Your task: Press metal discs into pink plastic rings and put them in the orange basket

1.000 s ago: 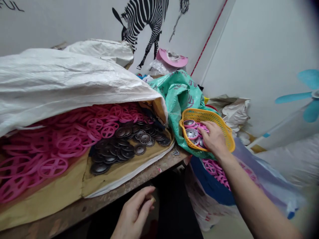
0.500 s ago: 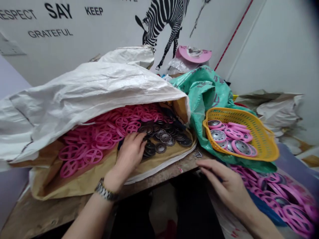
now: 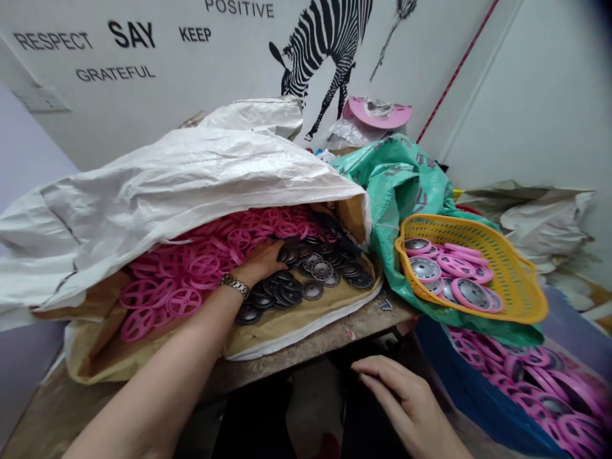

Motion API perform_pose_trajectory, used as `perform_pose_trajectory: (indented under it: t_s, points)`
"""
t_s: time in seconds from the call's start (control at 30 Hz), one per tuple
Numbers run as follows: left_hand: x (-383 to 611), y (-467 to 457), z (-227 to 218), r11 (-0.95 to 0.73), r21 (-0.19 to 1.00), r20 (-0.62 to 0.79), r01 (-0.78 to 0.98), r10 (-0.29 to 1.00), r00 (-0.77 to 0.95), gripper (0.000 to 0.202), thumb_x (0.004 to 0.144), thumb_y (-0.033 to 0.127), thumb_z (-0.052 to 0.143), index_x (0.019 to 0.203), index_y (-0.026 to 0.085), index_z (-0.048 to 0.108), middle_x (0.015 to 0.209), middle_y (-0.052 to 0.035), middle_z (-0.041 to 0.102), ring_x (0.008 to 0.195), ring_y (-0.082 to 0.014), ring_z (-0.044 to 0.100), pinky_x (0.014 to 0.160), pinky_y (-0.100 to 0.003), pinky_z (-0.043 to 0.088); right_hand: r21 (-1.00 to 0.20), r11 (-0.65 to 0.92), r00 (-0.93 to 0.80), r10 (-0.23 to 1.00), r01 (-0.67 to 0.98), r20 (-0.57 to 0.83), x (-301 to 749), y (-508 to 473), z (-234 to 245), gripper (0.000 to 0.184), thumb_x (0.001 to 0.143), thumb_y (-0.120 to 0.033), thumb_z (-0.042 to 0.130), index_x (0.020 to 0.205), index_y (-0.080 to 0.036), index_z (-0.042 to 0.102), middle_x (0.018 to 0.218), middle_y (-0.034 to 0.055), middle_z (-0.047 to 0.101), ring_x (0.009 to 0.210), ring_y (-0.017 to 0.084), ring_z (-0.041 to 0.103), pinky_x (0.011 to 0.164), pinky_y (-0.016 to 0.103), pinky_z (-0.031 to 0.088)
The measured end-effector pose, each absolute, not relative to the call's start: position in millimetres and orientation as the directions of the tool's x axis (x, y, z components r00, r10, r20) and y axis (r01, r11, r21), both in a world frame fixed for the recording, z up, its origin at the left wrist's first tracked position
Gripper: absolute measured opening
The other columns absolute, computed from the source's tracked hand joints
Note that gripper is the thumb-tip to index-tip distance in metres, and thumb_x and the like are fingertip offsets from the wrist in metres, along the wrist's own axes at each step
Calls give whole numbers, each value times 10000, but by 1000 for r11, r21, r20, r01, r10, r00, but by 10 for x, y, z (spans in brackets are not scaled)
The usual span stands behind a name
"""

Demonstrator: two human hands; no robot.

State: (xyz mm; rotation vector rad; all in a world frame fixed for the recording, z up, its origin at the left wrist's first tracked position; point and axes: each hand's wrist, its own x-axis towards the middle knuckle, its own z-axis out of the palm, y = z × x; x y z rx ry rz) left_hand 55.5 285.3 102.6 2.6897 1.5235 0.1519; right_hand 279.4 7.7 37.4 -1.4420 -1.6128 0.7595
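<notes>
Dark discs apparently being picked by the left hand; its grip cannot be told.
Right hand's thumb and fingers are held close, contents unclear; a fingertip pinch seems called for.

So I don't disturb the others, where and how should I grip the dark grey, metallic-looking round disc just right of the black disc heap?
Probably pinch the dark grey round disc by its outer rim, coming from the front: it lies nearly flat, with bare brown lining before its near edge.
</notes>
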Motion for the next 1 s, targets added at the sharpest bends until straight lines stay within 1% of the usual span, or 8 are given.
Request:
perform_pose_trajectory:
  t_s: [0.2,0.37,0.43,0.53,0.67,0.77,0.9,1.0]
  points:
    - [613,2284,1189,-540,129,170,831,838,518,693,835,304,657,1446,170,359,1320,-143,542,1235,-293,505,1038,-400,434,-965,-7,150,988,263,34,2778,184,380,299,915,-429,574,1158,-287,674,1134,69,722,1058,241,666,940,367,516]
    - [806,1456,1215,-692,83,193,717,717,670,643,866,227,613,1448,233,340,1253,-118,561,1129,-289,556,959,-422,499,-992,-59,101,992,-114,-71,2680,472,459,557,890,-526,588,1364,-247,505,1225,122,669,948,217,676,710,294,530]
    - [851,1196,1191,-747,91,172,659,663,729,587,909,225,554,1449,237,323,1262,-114,563,1139,-279,555,946,-410,511,-974,-79,77,992,-214,-97,2584,579,478,554,865,-549,612,1308,-221,556,1124,112,697,849,198,670,616,261,488]
    - [839,1013,1182,-783,143,150,605,621,769,584,929,228,539,1459,238,295,1287,-104,557,1174,-261,539,964,-396,511,-959,-94,124,984,-269,-131,2451,662,469,453,783,-528,720,1081,-189,674,841,43,700,667,148,594,562,238,429]
    - [640,1231,1225,-742,197,164,640,669,725,577,889,303,624,1409,232,385,1323,-117,529,1182,-262,537,964,-381,519,-949,-113,213,960,-294,-180,2415,627,415,344,741,-488,773,858,-179,679,625,-11,606,570,120,501,540,231,384]
    - [362,1624,1255,-633,108,235,766,765,599,388,939,257,517,1325,220,513,1244,-126,564,1121,-263,565,948,-393,515,-937,-123,256,943,-327,-213,2460,554,384,347,724,-485,783,837,-180,664,605,-12,586,556,121,493,523,231,376]
    - [-23,2115,1250,-353,-183,192,917,902,386,476,931,103,355,1376,198,497,1097,-163,636,1040,-304,613,802,-392,539,-906,-168,204,943,-389,-263,2476,474,383,372,692,-461,814,891,-186,662,669,-4,609,567,114,506,520,221,384]
    - [-183,2330,1199,-319,-214,134,923,927,351,434,881,55,382,1240,143,611,966,-167,695,926,-286,668,747,-355,536,-889,-206,140,948,-409,-284,2436,434,404,400,669,-436,838,936,-190,671,698,-2,621,584,110,508,535,215,388]
